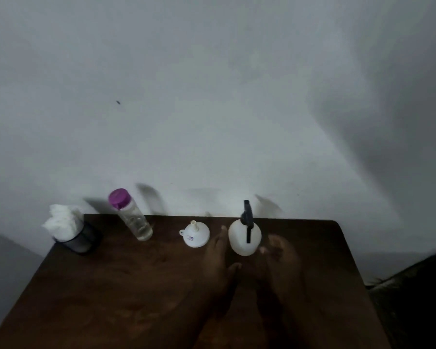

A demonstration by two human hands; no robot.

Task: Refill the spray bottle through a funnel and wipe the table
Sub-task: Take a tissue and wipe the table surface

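1. Location: the white, rounded plastic spray bottle with the black trigger head (244, 239) stands at the far side of the dark brown wooden table (136, 285), near the wall. It is just right of the small white plastic funnel (195, 234).
2. Grip: the left hand (218, 258) lies with straight fingers close beside the bottle's left flank. The right hand (282, 253) is spread wide at its right flank. Neither hand is wrapped round the bottle. The blur leaves it unclear whether either one touches it.
3. Orientation: the bottle is upright, with its long axis vertical and its head uppermost. The black trigger lever hangs down the side facing the person. The nozzle's direction cannot be told.
4. Step in hand, as judged: securing the bottle in order to unscrew the head.
5. Recommended method: one hand should clasp the body low and firmly while the other turns the black collar, not the lever. The bottle should stay vertical on the table.
6. Funnel: it rests wide mouth down with its spout up, and needs inverting before use.
7. Also present: a clear bottle with a purple cap (134, 217), and white tissues in a dark holder (71, 230).
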